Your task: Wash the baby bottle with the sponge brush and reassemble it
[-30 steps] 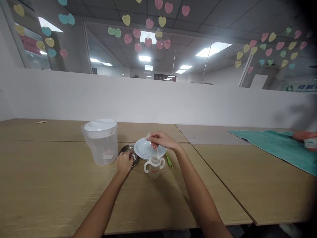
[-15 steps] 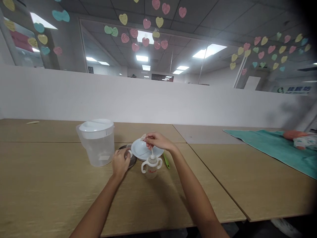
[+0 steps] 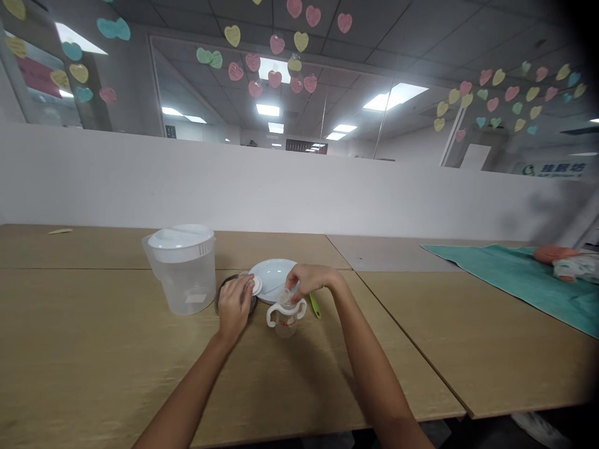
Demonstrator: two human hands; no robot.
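Note:
In the head view, a clear baby bottle (image 3: 285, 325) with two white side handles and red lettering stands upright on the table. My right hand (image 3: 311, 279) is bent over its mouth, fingers closed on a translucent nipple-like piece (image 3: 284, 297) at the bottle's top. My left hand (image 3: 234, 302) pinches a white ring-shaped cap (image 3: 256, 285) just left of the bottle. Under that hand lies a dark-rimmed round lid or dish (image 3: 219, 304), partly covered. Behind the bottle sits a pale blue-white plate (image 3: 274, 268), its right side hidden by my right hand.
A translucent lidded pitcher (image 3: 189, 280) stands left of my left hand. A green-handled utensil (image 3: 315, 307) lies right of the bottle. Farther right, a teal cloth (image 3: 510, 274) bears an orange and white bundle (image 3: 561, 259). A white wall (image 3: 281, 193) rises behind the table.
My right hand has come down; the straw that hung at the bottle's mouth no longer shows. The white cap in my left fingers has moved right and up, its ring now facing me.

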